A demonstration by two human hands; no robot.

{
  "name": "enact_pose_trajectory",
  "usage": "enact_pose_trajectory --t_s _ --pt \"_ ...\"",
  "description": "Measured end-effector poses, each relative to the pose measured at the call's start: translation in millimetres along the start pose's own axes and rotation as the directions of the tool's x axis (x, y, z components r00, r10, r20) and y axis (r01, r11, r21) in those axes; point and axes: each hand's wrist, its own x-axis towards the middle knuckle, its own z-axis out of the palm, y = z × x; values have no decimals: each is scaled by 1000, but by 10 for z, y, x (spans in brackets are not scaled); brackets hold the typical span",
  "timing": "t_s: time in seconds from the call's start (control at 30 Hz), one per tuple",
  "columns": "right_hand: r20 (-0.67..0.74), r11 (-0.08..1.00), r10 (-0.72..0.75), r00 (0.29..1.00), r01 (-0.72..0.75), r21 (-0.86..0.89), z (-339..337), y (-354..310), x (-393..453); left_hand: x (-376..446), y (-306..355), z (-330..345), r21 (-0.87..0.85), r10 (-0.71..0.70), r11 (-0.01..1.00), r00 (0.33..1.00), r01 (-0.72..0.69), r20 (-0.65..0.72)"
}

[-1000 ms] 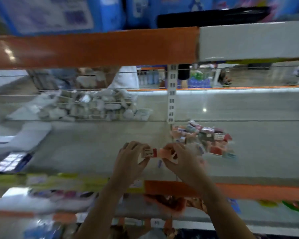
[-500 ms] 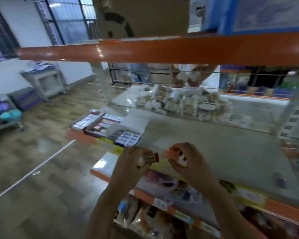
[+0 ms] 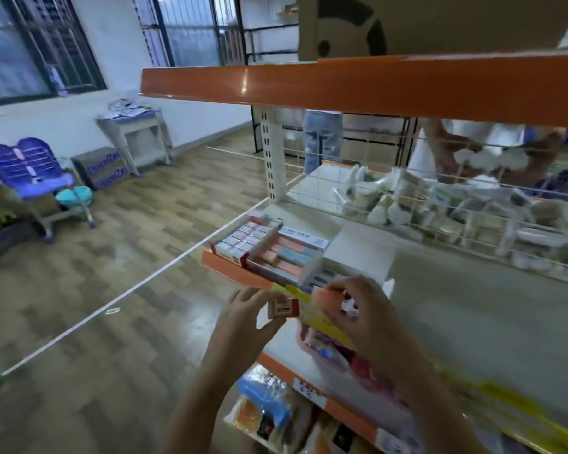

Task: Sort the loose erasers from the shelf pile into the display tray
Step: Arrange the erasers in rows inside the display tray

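Erasers in hand: two small blocks are held in front of the shelf edge, just short of the display tray (image 3: 243,253); a boxed eraser (image 3: 283,308) with a red-and-white sleeve is on the left, and a bare pink eraser (image 3: 322,298) is on the right.
Left hand (image 3: 246,317): the boxed eraser is pinched between thumb and curled fingertips, gripped at its left end, with the printed face turned toward the camera.
Right hand (image 3: 363,314): the fingers are curled round the pink eraser, which is pinched by its right end; whether anything more is tucked in the palm cannot be told.
Display tray: it sits at the left end of the shelf (image 3: 473,309), divided into rows that are already partly filled with sleeved erasers and pastel blocks lying flat and side by side.
Weight: both pieces are judged very light, so a fingertip pinch should suffice.
Stiffness: the bare eraser is judged rubbery and slightly yielding, grippy rather than slippery; the card sleeve is judged smoother and easily crushed if squeezed hard.
Fragility: breakage is judged unlikely, though the sleeve could slide off its eraser.
Best hold: the short ends or long edges are suggested, so the flat face can be lowered into a matching row.
Loose pile: it is not seen from this angle.
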Motion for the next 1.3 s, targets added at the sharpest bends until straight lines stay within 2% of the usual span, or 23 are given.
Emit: enact_pose_trajectory --t_s 0.17,0.3,0.4,0.53,0.63,0.77,0.97,1.13,1.3 --pt "40 992 -35 999 39 -116 350 76 774 536 -530 -103 2 18 1000 1000 -18 -4" --pt "141 975 2 990 29 -221 553 189 1303 964 -908 -99 4 39 999 999 -39 1" --pt "224 957 71 972 -3 -291 684 268 1530 1248 -1085 -73 -10 31 999 999 -31 27" --pt "362 913 212 908 -51 -405 839 322 1652 1509 -1315 -9 -2 40 999 994 -40 100" --pt "383 880 285 879 -82 -467 936 313 1695 1687 -1467 53 -15 81 997 987 -80 140" --pt "309 838 356 882 -154 -524 1055 221 1705 1883 -1636 58 -29 195 981 960 -193 202" --pt "132 770 434 891 -290 -568 1230 38 1641 2214 -1919 44 -99 256 967 915 -236 311" --pt "18 676 530 848 -409 -614 1381 -63 1579 2388 -2053 123 -129 323 946 878 -296 354" --pt "-69 620 566 821 -479 -621 1462 -118 1576 2523 -2035 187 -110 374 926 843 -360 387"
